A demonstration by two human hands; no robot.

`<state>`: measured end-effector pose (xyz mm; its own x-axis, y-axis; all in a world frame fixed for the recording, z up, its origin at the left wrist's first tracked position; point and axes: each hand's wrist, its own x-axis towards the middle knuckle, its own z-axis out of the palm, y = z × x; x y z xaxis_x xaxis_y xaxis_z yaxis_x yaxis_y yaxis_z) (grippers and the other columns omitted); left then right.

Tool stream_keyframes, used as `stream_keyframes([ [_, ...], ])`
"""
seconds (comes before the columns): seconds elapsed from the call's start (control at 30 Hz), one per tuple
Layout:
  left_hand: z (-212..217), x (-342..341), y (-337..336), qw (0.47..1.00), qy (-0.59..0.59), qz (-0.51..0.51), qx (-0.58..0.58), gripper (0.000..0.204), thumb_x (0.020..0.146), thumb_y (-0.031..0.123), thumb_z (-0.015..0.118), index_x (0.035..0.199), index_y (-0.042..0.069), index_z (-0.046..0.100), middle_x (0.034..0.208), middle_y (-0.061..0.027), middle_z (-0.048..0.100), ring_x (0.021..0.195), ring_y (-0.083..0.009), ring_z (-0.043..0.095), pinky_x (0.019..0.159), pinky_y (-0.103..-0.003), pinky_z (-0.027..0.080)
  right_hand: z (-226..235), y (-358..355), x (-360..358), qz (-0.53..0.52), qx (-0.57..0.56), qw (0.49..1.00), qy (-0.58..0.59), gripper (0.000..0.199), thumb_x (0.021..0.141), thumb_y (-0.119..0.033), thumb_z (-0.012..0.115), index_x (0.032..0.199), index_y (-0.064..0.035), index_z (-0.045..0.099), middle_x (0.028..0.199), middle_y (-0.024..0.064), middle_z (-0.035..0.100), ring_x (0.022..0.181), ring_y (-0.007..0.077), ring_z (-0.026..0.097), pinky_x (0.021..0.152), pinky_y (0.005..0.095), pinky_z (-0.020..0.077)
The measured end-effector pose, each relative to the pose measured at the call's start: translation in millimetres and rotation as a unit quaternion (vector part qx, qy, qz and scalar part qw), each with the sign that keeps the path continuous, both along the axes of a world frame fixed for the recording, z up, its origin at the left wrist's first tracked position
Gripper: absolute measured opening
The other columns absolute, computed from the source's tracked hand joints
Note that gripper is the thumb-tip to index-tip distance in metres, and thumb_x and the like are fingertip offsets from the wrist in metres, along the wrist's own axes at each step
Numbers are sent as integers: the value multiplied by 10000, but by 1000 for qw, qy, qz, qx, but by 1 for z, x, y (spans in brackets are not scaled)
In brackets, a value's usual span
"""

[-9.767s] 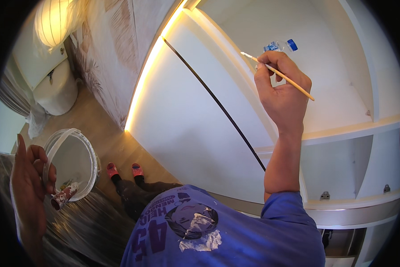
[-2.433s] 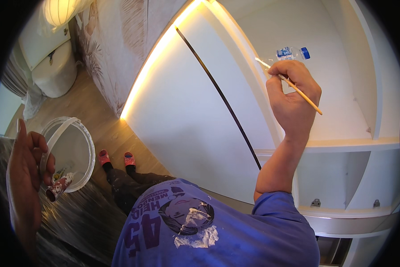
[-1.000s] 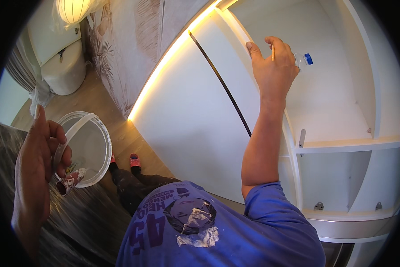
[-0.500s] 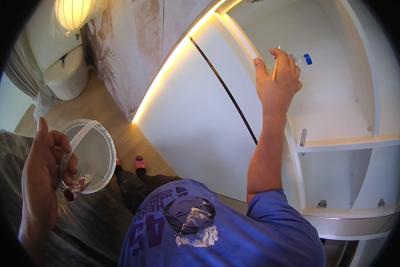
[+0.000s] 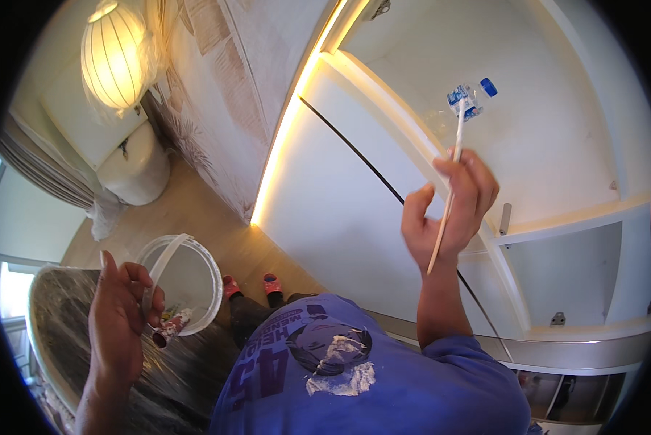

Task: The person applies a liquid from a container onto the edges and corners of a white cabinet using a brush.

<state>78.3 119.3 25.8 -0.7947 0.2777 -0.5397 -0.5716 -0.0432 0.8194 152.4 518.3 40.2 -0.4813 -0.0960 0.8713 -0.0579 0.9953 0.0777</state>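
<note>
- Brush (image 5: 446,190): a thin, pale wooden stick, held nearly upright in the right hand (image 5: 450,210), its upper end reaching toward the back panel of the white shelf unit (image 5: 557,217).
- The right hand's grip is closed on the brush, thumb on the near side and fingers (image 5: 478,181) curled over it, with the handle's lower tip sticking out below the palm.
- A small clear plastic bottle (image 5: 469,98) with a blue cap lies on the shelf surface just at the brush's top end; whether the two touch cannot be told.
- The left hand (image 5: 119,312) is raised at the lower left, its grip wrapped around a small paint-smeared tube (image 5: 169,328) and pinching the rim of a round, clear plastic tub (image 5: 180,279).
- The tub is tilted with its open mouth facing the camera, well apart from the brush.
- A dark, marbled tabletop (image 5: 57,326) under a plastic sheet lies behind the left hand.
- The person's blue shirt (image 5: 383,384) fills the lower middle, with a white smear on its printed front.
- Red-toed slippers (image 5: 251,284) show on the wooden floor (image 5: 195,217) below.
- A glowing round lamp (image 5: 115,58) hangs at the upper left, and a lit strip runs along the cabinet edge.
</note>
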Motion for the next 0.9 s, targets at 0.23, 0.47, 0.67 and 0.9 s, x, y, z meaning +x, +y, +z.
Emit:
stream_keyframes([
  [0.23, -2, 2, -3, 1000, 2, 15, -8, 614, 1075, 661, 304, 989, 100, 539, 717, -66, 590, 602, -156, 488, 640, -283, 412, -78, -54, 6, 265, -232, 912, -212, 433, 802, -5, 765, 1207, -57, 622, 1212, 133, 581, 990, 301, 614, 852, 394, 520],
  [0.47, -7, -2, -1, 1000, 14, -1, -25, 611, 1073, 667, 302, 998, 107, 534, 735, -82, 612, 602, -167, 508, 649, -301, 442, -283, 26, 60, 234, -398, 716, -523, 579, 810, -306, 875, 1247, -58, 587, 1204, 120, 578, 1059, 280, 617, 923, 381, 536],
  [0.67, -11, 0, -7, 1000, 9, 7, -19, 613, 1067, 673, 311, 1004, 108, 539, 744, -88, 624, 607, -184, 534, 646, -312, 457, -476, 54, 155, -11, -551, 473, -687, 833, 655, -352, 974, 1335, -47, 601, 1275, 162, 635, 1155, 311, 620, 991, 422, 510],
  [0.9, -15, -1, -6, 999, -3, -7, -39, 627, 1070, 674, 288, 1007, 102, 536, 753, -93, 623, 628, -180, 512, 672, -318, 443, -456, 19, 158, -131, -334, 685, -634, 555, 788, -224, 838, 1275, -72, 620, 1222, 153, 657, 1136, 354, 632, 953, 441, 518],
])
